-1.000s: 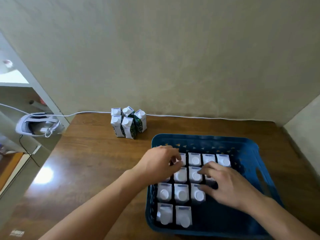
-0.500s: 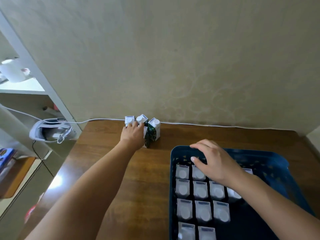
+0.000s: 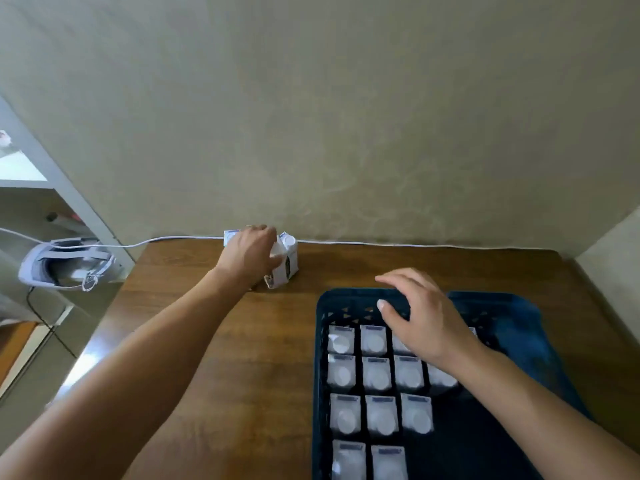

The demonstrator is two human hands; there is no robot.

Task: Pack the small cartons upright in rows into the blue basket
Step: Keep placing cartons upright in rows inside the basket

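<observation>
The small cartons (image 3: 376, 374) still to be packed stand in a tight cluster (image 3: 285, 261) at the back of the tabletop (image 3: 214, 358), close to the wall, while the packed ones sit upright in rows at the left of the blue basket (image 3: 502, 306). The left hand (image 3: 251, 252) is on the cluster, fingers curled over the tops and thumb against the side of a front carton that leans a little; this grip looks closed on one or two cartons, though exactly which is hidden. The right hand (image 3: 420, 320) hovers open above the basket's far rows, holding nothing. The cartons are likely light, stiff paperboard with smooth faces and a round cap, easily toppled; taking one by opposite flat sides just under the top should hold it upright without crushing.
</observation>
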